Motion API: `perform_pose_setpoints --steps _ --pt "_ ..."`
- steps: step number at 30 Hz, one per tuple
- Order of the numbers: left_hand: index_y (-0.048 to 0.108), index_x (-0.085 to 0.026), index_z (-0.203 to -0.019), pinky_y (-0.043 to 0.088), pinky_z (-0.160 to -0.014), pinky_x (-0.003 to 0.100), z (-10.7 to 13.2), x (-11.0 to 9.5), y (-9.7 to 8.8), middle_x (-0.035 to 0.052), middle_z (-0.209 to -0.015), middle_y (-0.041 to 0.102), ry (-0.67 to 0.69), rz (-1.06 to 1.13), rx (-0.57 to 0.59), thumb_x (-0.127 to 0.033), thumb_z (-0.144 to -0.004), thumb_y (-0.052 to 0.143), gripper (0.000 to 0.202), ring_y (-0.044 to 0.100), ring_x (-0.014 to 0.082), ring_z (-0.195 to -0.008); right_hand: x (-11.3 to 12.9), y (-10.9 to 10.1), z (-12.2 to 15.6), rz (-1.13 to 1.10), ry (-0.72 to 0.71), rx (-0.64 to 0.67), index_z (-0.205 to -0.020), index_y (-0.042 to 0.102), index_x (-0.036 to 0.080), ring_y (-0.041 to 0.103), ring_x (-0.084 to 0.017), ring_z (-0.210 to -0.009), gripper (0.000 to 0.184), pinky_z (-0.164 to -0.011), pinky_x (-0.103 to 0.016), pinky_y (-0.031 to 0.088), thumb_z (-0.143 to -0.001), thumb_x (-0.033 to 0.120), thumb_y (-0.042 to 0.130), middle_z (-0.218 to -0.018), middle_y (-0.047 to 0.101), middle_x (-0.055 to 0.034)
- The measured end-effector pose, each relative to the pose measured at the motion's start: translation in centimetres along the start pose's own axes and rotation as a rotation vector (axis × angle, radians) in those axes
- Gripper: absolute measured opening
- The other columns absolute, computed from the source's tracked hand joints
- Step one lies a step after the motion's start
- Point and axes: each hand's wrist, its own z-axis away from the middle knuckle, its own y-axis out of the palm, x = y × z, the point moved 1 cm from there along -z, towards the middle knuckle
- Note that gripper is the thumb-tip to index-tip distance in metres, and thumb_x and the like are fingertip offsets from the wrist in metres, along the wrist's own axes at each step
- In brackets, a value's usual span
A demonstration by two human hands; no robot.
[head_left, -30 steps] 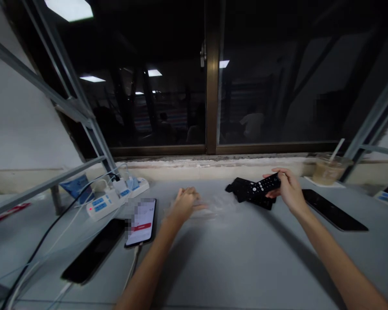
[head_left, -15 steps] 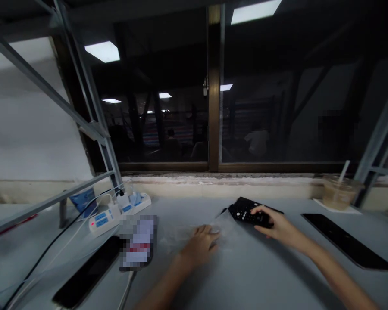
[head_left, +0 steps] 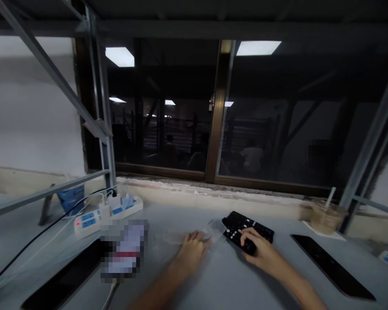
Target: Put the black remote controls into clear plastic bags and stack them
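Observation:
My left hand (head_left: pixel 193 252) is low over the grey tabletop, its fingers bent down onto a crinkled clear plastic bag (head_left: pixel 216 228). The film shows on both sides of the fingers. My right hand (head_left: pixel 261 252) is closed around the near end of a black remote control (head_left: pixel 237 237) with pale round buttons. Under and behind it lie more black remotes (head_left: pixel 257 228), overlapping so that I cannot separate them clearly. The bag's right edge meets the left ends of these remotes.
Left of my hands lie a pixelated phone (head_left: pixel 126 249) on a cable and a dark phone (head_left: pixel 67 275). Behind them is a white power strip (head_left: pixel 84 224) with plugs. At right are a black slab-like device (head_left: pixel 333 267) and a drink cup (head_left: pixel 325 217). Metal shelf posts (head_left: pixel 105 150) frame the window.
The camera view has tilted up and shifted, so the table things appear lower and further left. My right hand stays on the remote, and my left hand stays at the plastic bag.

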Motion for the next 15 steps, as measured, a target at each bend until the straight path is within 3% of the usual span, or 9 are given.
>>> perform_pose_setpoints --steps 5,9,15 --pt "0.057 -0.026 -0.111 0.036 -0.091 0.041 -0.3 1.0 -0.1 0.0083 -0.113 0.056 -0.068 0.012 -0.077 -0.023 -0.088 0.031 0.035 0.046 0.0228 -0.109 -0.9 0.8 0.1 -0.027 0.001 0.060 -0.072 0.050 0.022 0.050 -0.022 -0.106 0.007 -0.085 -0.032 0.040 -0.065 0.021 0.052 -0.105 0.053 -0.0064" --pt "0.059 -0.022 -0.109 0.037 -0.089 0.043 -0.5 2.0 -0.7 0.0113 -0.114 0.056 -0.159 -0.053 -0.095 -0.020 -0.087 0.034 0.033 0.047 0.0257 -0.111 -0.9 1.3 0.5 -0.006 0.017 0.091 -0.072 0.048 0.022 0.052 -0.021 -0.097 0.010 -0.086 -0.034 0.039 -0.066 0.026 0.056 -0.101 0.053 -0.0053" --pt "0.058 -0.018 -0.108 0.035 -0.092 0.045 -0.4 3.4 -2.4 0.0127 -0.106 0.060 -0.315 -0.132 -0.119 -0.010 -0.083 0.037 0.034 0.056 0.0237 -0.096 -0.4 1.2 0.8 -0.013 0.008 0.129 -0.079 0.052 0.022 0.052 -0.020 -0.092 0.014 -0.082 -0.033 0.041 -0.068 0.031 0.057 -0.097 0.054 -0.0039"
